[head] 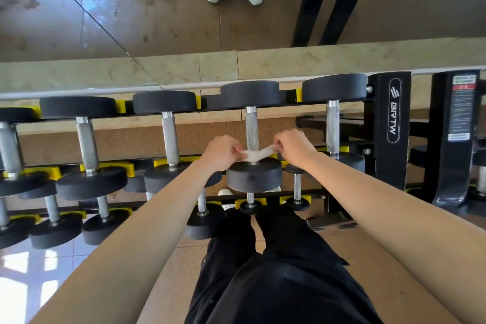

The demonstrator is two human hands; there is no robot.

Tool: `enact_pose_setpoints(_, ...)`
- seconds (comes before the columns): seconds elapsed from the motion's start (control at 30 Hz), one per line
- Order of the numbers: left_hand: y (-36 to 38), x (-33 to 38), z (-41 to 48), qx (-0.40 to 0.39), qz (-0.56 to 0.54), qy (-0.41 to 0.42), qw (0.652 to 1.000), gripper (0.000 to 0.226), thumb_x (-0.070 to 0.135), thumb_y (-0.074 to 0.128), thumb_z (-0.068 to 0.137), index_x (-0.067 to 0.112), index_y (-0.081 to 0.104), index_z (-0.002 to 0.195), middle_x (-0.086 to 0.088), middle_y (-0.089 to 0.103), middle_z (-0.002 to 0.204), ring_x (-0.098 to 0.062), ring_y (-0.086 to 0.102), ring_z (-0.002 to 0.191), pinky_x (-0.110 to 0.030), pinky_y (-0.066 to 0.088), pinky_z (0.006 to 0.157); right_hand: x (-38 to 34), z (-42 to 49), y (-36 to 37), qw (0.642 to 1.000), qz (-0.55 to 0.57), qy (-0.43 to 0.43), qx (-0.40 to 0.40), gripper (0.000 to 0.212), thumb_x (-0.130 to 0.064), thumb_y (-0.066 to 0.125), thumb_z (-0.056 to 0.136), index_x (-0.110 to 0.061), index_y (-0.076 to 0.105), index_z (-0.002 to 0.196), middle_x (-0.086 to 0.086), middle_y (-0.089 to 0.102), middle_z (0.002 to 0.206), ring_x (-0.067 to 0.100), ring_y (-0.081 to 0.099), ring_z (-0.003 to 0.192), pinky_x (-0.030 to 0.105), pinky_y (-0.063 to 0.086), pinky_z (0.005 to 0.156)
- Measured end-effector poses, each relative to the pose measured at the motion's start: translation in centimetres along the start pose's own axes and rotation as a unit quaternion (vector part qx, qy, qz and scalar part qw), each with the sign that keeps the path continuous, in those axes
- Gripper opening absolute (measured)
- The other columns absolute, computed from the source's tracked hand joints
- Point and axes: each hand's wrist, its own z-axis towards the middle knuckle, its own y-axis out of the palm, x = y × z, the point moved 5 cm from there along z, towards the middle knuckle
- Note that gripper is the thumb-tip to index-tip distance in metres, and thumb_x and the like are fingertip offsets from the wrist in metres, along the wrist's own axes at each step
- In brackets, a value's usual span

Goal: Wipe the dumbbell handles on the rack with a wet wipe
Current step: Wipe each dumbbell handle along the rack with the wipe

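Near: left hand (222,151) and right hand (293,146), each grip pinched closed on one end of the wet wipe (256,154). Wipe stretched crosswise at the handle (251,129) base, just above the near weight (253,176) at the rack (391,123) front rail. Handle's long axis runs straight away from both hands; the stroke likely goes that way. Hands equally near.

Mirror wall (157,21) ahead of me, above a pale stone ledge (315,59). Brown speckled floor (200,134) far; glossy tiles (31,271) near left catch window light.
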Motion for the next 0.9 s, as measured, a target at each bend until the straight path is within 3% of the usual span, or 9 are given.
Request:
enact_pose_setpoints(0.13, -1.4, -2.2, 0.3, 0.106, 0.018, -0.067, 0.992, 0.020, 0.026, 0.062, 0.099, 0.011, 0.069, 0.111, -0.005, 0.069, 0.103, -0.022, 0.066, 0.090, -0.034, 0.056, 0.083, -2.7, 0.1, -0.4, 0.993, 0.008, -0.090, 0.074, 0.011, -0.025, 0.065, 0.095, -0.014, 0.067, 0.092, 0.000, 0.063, 0.090, 0.014, 0.055, 0.087, 0.025, 0.044, 0.082)
enact_pose_setpoints(0.3, -1.6, -0.3, 0.2, 0.123, 0.004, -0.011, 0.992, 0.018, 0.025, 0.061, 0.100, 0.012, 0.068, 0.110, -0.005, 0.069, 0.103, -0.022, 0.064, 0.091, -0.039, 0.056, 0.085, -0.1, 0.3, -1.1, 0.988, 0.031, -0.039, 0.146, 0.011, -0.023, 0.070, 0.092, -0.012, 0.070, 0.090, 0.002, 0.067, 0.090, 0.016, 0.057, 0.087, 0.026, 0.045, 0.080)
enact_pose_setpoints(0.5, -3.0, -2.4, 0.2, 0.237, -0.125, -0.109, 0.957, 0.028, 0.031, 0.058, 0.101, 0.009, 0.064, 0.118, 0.002, 0.065, 0.097, -0.010, 0.060, 0.078, -0.014, 0.038, 0.058, -3.4, 0.3, -1.7, 0.975, 0.046, -0.078, 0.202, 0.006, -0.016, 0.068, 0.092, -0.011, 0.066, 0.089, 0.002, 0.063, 0.086, 0.015, 0.057, 0.081, 0.028, 0.053, 0.074)
enact_pose_setpoints(0.63, -2.8, 0.4, 1.3, 0.227, -0.176, -0.073, 0.955, 0.027, 0.035, 0.059, 0.101, 0.013, 0.065, 0.115, 0.001, 0.067, 0.097, -0.007, 0.060, 0.077, -0.014, 0.040, 0.061, 0.3, 1.2, -3.4, 0.956, 0.119, 0.070, 0.260, 0.012, -0.022, 0.063, 0.097, -0.012, 0.069, 0.091, 0.002, 0.067, 0.085, 0.013, 0.061, 0.075, 0.030, 0.056, 0.070)
enact_pose_setpoints(0.7, -3.1, 0.9, 1.9, 0.249, -0.232, -0.104, 0.934, 0.025, 0.035, 0.059, 0.101, 0.013, 0.066, 0.111, 0.002, 0.066, 0.095, -0.011, 0.063, 0.083, -0.016, 0.041, 0.063, 0.8, 1.6, -3.4, 0.944, 0.158, 0.132, 0.256, 0.017, -0.027, 0.064, 0.097, -0.011, 0.071, 0.093, 0.001, 0.069, 0.084, 0.011, 0.061, 0.072, 0.030, 0.057, 0.067)
enact_pose_setpoints(0.8, -3.1, -0.4, 2.7, 0.281, -0.378, -0.206, 0.858, 0.019, 0.034, 0.060, 0.100, 0.017, 0.065, 0.106, 0.002, 0.066, 0.095, -0.018, 0.066, 0.094, -0.026, 0.048, 0.076, -1.4, 2.9, -2.8, 0.925, 0.246, 0.166, 0.237, 0.018, -0.026, 0.064, 0.097, -0.010, 0.070, 0.098, 0.001, 0.068, 0.088, 0.013, 0.065, 0.076, 0.023, 0.055, 0.065)
enact_pose_setpoints(0.9, -2.3, -0.5, 3.1, 0.259, -0.459, -0.250, 0.812, 0.019, 0.033, 0.062, 0.099, 0.016, 0.068, 0.105, 0.002, 0.067, 0.095, -0.018, 0.064, 0.095, -0.032, 0.049, 0.083, -1.8, 3.8, -2.1, 0.870, 0.374, 0.233, 0.220, 0.018, -0.027, 0.064, 0.097, -0.011, 0.068, 0.105, 0.003, 0.067, 0.096, 0.019, 0.071, 0.080, 0.041, 0.063, 0.075)
